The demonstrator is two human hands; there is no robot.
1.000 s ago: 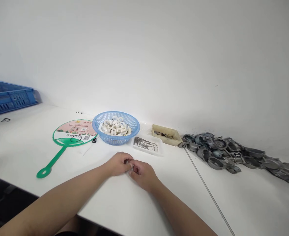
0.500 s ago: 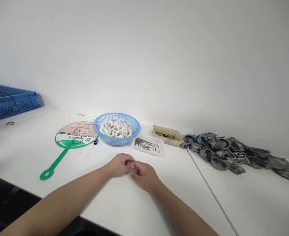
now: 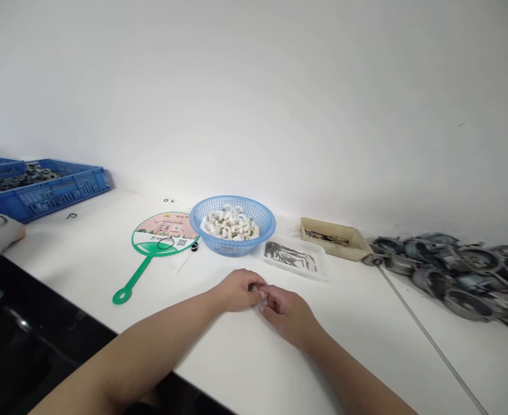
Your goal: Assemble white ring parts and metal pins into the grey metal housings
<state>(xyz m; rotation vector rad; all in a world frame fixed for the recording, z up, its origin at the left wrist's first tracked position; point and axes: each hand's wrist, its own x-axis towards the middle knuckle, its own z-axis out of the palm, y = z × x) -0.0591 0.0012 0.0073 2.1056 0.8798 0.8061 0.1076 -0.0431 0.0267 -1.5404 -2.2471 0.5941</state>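
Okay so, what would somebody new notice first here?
Probably the blue basket of white rings, mid-table just beyond the hands. Next, likely the green-handled fan lying to its left, and the heap of grey metal parts at the far right.

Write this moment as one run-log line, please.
left hand and right hand: fingertips together | held item: hidden, cannot tell | beyond hands: blue basket of white parts | beside basket: white tray of thin dark pieces
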